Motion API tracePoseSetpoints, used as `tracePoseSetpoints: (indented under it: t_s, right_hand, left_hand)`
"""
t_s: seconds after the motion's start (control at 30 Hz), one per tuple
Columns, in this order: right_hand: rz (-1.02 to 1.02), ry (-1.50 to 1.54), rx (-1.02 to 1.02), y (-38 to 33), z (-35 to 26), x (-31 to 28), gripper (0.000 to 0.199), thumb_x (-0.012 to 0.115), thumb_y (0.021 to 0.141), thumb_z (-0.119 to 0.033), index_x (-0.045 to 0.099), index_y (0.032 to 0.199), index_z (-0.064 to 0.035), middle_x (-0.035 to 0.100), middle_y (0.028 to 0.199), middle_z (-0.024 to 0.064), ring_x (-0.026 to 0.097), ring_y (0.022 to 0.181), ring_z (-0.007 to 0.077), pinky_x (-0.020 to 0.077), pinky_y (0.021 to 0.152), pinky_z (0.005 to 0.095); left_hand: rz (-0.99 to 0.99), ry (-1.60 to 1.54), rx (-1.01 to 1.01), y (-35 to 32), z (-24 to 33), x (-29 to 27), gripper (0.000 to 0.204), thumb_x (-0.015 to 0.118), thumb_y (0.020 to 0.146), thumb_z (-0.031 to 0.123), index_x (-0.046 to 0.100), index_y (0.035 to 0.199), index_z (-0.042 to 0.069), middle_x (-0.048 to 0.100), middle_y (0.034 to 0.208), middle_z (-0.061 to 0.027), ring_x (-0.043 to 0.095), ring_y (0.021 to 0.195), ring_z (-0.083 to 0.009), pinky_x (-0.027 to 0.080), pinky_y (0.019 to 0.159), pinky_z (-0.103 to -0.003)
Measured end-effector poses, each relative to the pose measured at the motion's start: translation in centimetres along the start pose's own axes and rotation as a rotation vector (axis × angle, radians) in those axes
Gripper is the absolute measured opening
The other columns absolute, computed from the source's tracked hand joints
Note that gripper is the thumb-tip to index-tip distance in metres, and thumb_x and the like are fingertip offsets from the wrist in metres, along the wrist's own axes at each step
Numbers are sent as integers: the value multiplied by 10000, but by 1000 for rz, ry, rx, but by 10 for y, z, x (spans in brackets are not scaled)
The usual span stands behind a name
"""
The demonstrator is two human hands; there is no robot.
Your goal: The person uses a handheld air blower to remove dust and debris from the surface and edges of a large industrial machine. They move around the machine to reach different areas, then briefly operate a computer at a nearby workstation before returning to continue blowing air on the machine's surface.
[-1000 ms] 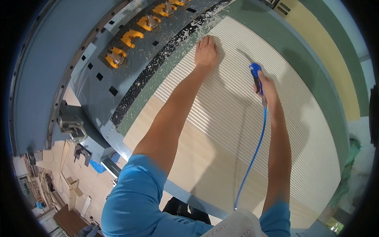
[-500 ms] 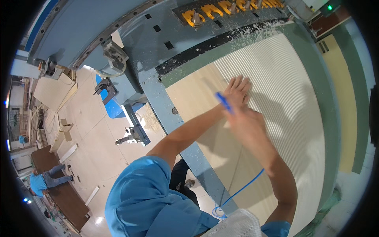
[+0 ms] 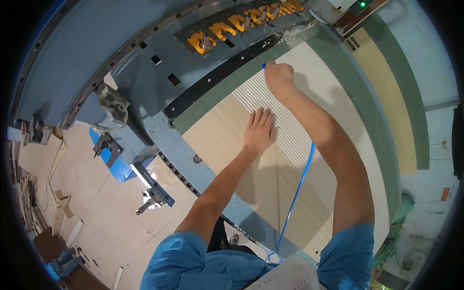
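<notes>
Two hands are seen over a pale grooved panel [image 3: 309,145] that lies flat on the green bed [image 3: 386,140] of a large blue-grey machine [image 3: 96,53]. The left hand [image 3: 260,131] is laid flat on the panel with the fingers spread and nothing gripped, near the line where the smooth part of the panel meets the ribbed part. The right hand [image 3: 279,76] is closed around a small blue tool [image 3: 264,65], whose tip is held at the far corner of the panel, just beside the black strip [image 3: 217,82] of the machine. A thin blue hose [image 3: 296,193] is seen running from under the right forearm back across the panel toward the body. A row of orange tool holders [image 3: 232,24] is mounted beyond the strip, and pale dust [image 3: 297,35] is gathered near the panel's far corner.
</notes>
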State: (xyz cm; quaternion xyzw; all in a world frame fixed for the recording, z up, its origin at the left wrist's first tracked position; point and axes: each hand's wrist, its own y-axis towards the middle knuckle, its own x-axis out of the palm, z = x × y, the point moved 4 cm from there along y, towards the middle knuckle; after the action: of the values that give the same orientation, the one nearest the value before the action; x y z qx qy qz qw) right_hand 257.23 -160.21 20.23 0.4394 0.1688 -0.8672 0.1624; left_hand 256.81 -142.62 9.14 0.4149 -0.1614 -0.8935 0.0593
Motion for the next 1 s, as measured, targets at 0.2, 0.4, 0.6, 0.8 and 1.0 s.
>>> tracePoseSetpoints:
  t_s: [0.2,0.4,0.6,0.8,1.0]
  right_hand:
    - [43,-33,146,39,58,29,492,553,923,-190,512,1376,-2,758,958,64,744,837,232,526,544,386]
    - [108,-24,187,63,88,50,485,542,924,-164,502,1375,8,756,949,105,747,831,215,552,598,359]
    - [192,180,241,41,106,14,456,510,970,-208,473,1378,-9,738,873,129,740,789,271,577,628,405]
    - [437,366,-303,-26,2,-58,437,488,1012,-380,491,1334,-85,688,793,169,712,722,339,576,623,451]
    - [297,307,166,28,75,-60,436,487,967,-155,427,1378,-23,714,906,199,727,842,318,588,698,421]
  left_hand:
    - [-74,-1,-57,5,1,-2,531,580,923,324,503,1351,20,465,1455,-144,348,1417,-355,234,1193,-510]
    - [-105,19,-33,6,1,1,538,518,961,355,483,1377,15,445,1468,-136,336,1420,-343,212,1199,-500]
    - [-75,33,-42,5,4,-5,548,539,941,346,487,1371,10,455,1457,-146,345,1409,-346,218,1195,-500]
    - [-59,16,-44,5,4,-7,543,579,922,333,493,1367,34,470,1439,-139,356,1402,-348,235,1189,-500]
    - [-54,14,-22,5,4,-6,554,571,916,326,496,1369,17,463,1450,-144,351,1409,-342,225,1192,-502]
